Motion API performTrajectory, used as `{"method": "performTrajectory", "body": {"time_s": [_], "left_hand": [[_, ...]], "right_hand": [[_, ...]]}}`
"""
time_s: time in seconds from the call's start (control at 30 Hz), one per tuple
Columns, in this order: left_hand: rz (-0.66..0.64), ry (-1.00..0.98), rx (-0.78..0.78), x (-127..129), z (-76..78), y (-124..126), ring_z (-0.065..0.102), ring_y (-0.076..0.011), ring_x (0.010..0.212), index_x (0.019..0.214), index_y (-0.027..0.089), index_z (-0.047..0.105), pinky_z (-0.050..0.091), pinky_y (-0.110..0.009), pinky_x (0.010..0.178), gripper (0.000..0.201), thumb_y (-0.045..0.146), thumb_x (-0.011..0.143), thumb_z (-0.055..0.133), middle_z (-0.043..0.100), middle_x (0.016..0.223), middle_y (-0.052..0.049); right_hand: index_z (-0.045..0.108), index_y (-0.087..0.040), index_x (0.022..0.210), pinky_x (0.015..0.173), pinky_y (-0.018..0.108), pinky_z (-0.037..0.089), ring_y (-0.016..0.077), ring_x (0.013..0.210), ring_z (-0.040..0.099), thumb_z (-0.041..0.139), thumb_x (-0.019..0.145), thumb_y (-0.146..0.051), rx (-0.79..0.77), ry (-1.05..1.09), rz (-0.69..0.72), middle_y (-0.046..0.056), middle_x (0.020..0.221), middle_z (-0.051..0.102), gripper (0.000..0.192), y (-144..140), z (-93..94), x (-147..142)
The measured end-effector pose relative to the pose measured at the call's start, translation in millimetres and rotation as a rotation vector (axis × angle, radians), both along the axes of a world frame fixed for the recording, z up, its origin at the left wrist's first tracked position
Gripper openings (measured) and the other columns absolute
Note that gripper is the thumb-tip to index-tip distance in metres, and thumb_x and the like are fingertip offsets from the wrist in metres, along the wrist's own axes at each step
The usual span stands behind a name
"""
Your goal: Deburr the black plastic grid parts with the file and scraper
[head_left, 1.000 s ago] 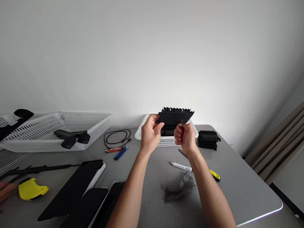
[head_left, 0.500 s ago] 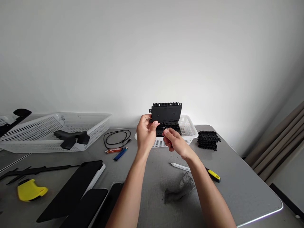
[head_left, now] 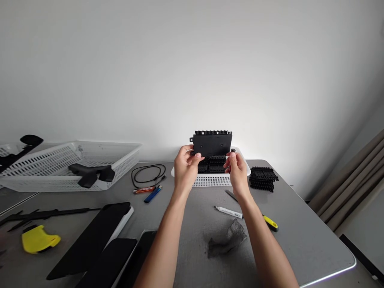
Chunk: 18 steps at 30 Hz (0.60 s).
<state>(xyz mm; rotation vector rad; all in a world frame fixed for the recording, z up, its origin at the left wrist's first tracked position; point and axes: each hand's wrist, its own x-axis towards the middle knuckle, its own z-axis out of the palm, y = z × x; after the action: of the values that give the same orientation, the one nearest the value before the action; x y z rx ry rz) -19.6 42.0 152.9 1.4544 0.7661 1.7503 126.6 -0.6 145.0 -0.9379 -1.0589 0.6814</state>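
Note:
A flat black plastic panel [head_left: 211, 145] with a toothed top edge and small side tabs is held upright over the white basket. My left hand [head_left: 186, 164] is closed on its lower left corner, thumb on the near face. At the lower right corner is my right hand [head_left: 237, 170], its thumb and fingers pinched together. A small dark piece shows just above that thumb; whether it is the panel's tab or a separate thing I cannot tell. Black toothed parts [head_left: 214, 165] lie in the white basket [head_left: 211, 181] below.
A stack of black toothed parts [head_left: 262, 179] stands right of the basket. Nearer lie a marker [head_left: 229, 212], a yellow-black handle [head_left: 270, 223] and a crumpled grey cloth [head_left: 228, 240]. Leftward are a cable [head_left: 147, 176], a blue cutter [head_left: 153, 194], black panels [head_left: 93, 240] and a large basket [head_left: 124, 162].
My right hand has moved right, from below the panel's middle to its lower right corner. A small shiny piece seen at its fingertips no longer shows. The left hand keeps its hold.

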Motion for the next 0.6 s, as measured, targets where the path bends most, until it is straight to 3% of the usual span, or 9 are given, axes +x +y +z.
{"method": "performTrajectory", "body": {"time_s": [0.27, 0.4, 0.47, 0.6], "left_hand": [[-0.007, 0.057, 0.079, -8, -5.4, 1, 0.067, -0.0192, 0.094, 0.103, 0.019, 0.055, 0.058, -0.042, 0.089, 0.032, 0.041, 0.081, 0.063, 0.067, 0.102, -0.006], [-0.005, 0.182, 0.167, -12, -11.4, -6, 0.065, -0.0227, 0.108, 0.098, 0.020, 0.055, 0.050, -0.044, 0.099, 0.018, 0.032, 0.085, 0.055, 0.067, 0.109, -0.010], [-0.021, 0.244, 0.233, -13, -18.5, -11, 0.059, -0.0234, 0.121, 0.091, 0.021, 0.053, 0.044, -0.043, 0.105, 0.008, 0.023, 0.084, 0.049, 0.065, 0.118, -0.012], [0.033, 0.358, 0.304, -15, -45.3, -19, 0.048, -0.0236, 0.134, 0.081, 0.021, 0.050, 0.040, -0.044, 0.107, 0.014, 0.011, 0.078, 0.042, 0.058, 0.131, -0.013]], "right_hand": [[0.054, -0.023, 0.096, 0.055, 0.023, 0.050, 0.0164, 0.078, 0.067, 0.050, 0.089, -0.059, -0.070, 0.202, 0.036, 0.004, 0.094, 0.067, 0.037, -1, -1.9, -2], [0.055, -0.021, 0.091, 0.058, 0.028, 0.055, 0.0205, 0.081, 0.071, 0.045, 0.095, -0.050, -0.182, 0.463, 0.304, 0.008, 0.089, 0.070, 0.031, -2, -4.7, 4], [0.057, -0.018, 0.087, 0.055, 0.027, 0.054, 0.0201, 0.077, 0.071, 0.045, 0.096, -0.048, -0.285, 0.542, 0.393, 0.009, 0.084, 0.070, 0.033, -4, -11.0, 10], [0.058, -0.017, 0.082, 0.043, 0.022, 0.047, 0.0178, 0.068, 0.069, 0.047, 0.096, -0.046, -0.401, 0.584, 0.418, 0.009, 0.077, 0.068, 0.034, -10, -37.8, 20]]}}
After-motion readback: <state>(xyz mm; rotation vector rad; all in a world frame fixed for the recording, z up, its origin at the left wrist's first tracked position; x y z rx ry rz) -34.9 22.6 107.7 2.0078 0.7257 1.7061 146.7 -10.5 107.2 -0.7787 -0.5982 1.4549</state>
